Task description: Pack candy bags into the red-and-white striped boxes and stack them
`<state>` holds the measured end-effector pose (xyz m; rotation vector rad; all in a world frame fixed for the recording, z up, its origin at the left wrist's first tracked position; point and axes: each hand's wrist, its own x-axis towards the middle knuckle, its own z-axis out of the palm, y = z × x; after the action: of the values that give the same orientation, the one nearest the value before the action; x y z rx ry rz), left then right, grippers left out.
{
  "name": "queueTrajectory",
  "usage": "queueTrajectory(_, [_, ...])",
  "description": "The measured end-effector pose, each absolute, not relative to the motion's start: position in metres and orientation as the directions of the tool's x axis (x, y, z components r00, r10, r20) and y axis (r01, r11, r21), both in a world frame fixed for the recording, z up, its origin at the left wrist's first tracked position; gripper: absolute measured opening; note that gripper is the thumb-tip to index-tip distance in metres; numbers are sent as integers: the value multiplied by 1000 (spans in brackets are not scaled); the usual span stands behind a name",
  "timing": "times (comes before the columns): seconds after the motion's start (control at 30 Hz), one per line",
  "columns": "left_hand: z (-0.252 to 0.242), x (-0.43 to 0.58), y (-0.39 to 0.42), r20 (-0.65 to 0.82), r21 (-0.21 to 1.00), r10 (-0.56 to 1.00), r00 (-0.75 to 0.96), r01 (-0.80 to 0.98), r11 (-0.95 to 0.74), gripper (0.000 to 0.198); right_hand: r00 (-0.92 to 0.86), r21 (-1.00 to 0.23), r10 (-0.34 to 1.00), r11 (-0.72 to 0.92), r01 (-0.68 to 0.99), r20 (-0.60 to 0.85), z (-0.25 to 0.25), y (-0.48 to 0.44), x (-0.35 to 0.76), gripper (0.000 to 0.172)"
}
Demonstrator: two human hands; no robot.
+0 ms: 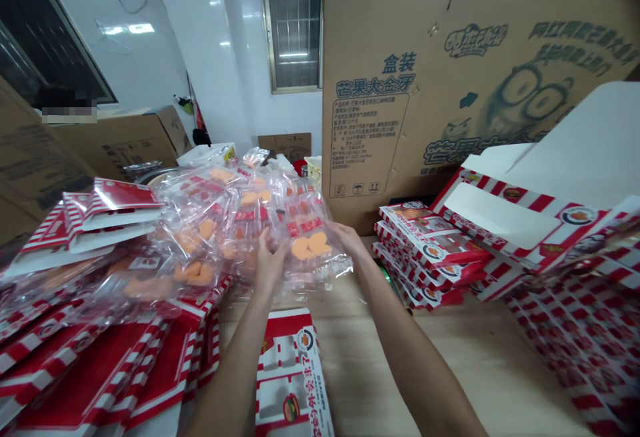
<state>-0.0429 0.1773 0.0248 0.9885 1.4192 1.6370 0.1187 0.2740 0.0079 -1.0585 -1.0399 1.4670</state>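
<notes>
A clear plastic pack [311, 245] with orange pieces and red packets inside lies between my two hands, in front of a heap of similar packs [205, 224]. My left hand [270, 260] is at the pack's left side, thumb and fingers apart. At its right edge, my right hand [346, 237] has its fingers closed on the plastic. Nearer to me, between my forearms, a red and white printed box [290, 377] with cut-out windows lies on the wooden table [370, 364].
Red and white cartons [115, 370] are piled at the left. Right of my hands stands a stack of filled boxes [425, 244], beside an open carton [505, 224] and more printed boxes [590, 350]. A large cardboard box [370, 124] rises behind.
</notes>
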Motion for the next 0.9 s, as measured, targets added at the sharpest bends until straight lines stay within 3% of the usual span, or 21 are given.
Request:
queueTrajectory(0.1, [21, -38, 159, -1, 985, 942, -337, -162, -57, 66, -119, -954, 989, -118, -277, -87, 0, 253, 122, 15])
queueTrajectory(0.23, [10, -45, 126, -84, 969, 958, -274, -246, 15, 54, -116, -917, 990, -114, -382, -75, 1, 230, 127, 23])
queueTrajectory(0.33, [0, -57, 102, -129, 961, 943, -307, -274, 42, 46, -152, -899, 984, -151, -410, -96, 7, 229, 127, 31])
queueTrajectory(0.43, [0, -64, 83, -178, 955, 905, -387, -290, 64, 45, -127, -897, 985, -161, -411, -118, 11, 237, 122, 30])
queueTrajectory(0.67, [20, -69, 51, -176, 956, 885, -431, -291, 49, 47, 46, -875, 999, -1, -483, -26, 13, 208, 124, 27])
queueTrajectory(0.9, [22, -68, 49, -286, 881, 807, -516, -472, 11, 49, 34, -844, 997, -36, -535, -64, -5, 126, 150, 49])
